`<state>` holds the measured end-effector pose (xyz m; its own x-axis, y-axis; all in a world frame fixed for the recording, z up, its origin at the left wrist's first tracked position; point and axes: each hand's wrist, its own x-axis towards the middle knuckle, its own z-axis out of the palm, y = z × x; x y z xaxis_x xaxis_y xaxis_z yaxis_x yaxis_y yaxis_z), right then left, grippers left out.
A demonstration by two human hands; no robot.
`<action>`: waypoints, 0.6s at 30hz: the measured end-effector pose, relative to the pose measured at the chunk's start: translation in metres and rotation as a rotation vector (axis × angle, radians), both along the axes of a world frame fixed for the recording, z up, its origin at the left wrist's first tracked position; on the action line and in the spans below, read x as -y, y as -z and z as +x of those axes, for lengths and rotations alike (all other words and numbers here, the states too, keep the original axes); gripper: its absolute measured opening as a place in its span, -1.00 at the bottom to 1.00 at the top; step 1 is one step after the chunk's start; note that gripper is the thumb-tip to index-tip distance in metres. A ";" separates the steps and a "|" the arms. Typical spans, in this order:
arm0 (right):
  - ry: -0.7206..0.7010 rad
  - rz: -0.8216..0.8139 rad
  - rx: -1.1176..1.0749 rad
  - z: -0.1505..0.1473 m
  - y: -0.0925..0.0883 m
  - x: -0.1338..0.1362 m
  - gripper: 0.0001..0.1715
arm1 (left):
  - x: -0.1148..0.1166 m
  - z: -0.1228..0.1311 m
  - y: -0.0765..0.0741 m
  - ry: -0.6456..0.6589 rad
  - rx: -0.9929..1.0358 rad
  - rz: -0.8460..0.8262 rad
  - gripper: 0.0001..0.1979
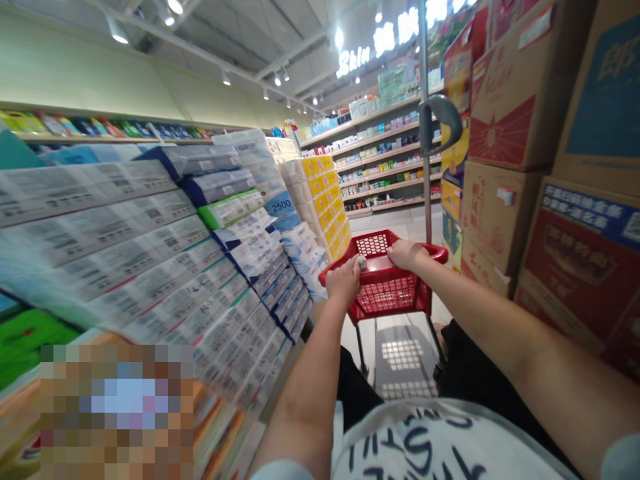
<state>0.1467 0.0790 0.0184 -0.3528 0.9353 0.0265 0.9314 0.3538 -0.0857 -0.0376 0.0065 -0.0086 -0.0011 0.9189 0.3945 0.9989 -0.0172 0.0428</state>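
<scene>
Red cart (387,300): plastic mesh basket on metal legs, stood in shop aisle directly ahead of person. Left hand (344,280): fingers curled closed over top rail (380,264); small pale lump (361,263) sat at knuckles, hold on it unclear. Right hand (407,255): closed over same rail, pressing down. Cart judged light, stiff; rail best hold. Tissue packs (150,247) stacked left; cardboard cartons (505,87) stacked right.

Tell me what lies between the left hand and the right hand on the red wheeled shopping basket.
In the head view, only the basket's red rim runs between the left hand and right hand, with a small pale round object at the left hand's fingers.
</scene>
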 end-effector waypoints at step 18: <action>-0.021 0.020 -0.023 -0.001 0.003 -0.001 -0.56 | -0.006 0.001 -0.004 -0.053 -0.015 -0.104 -0.55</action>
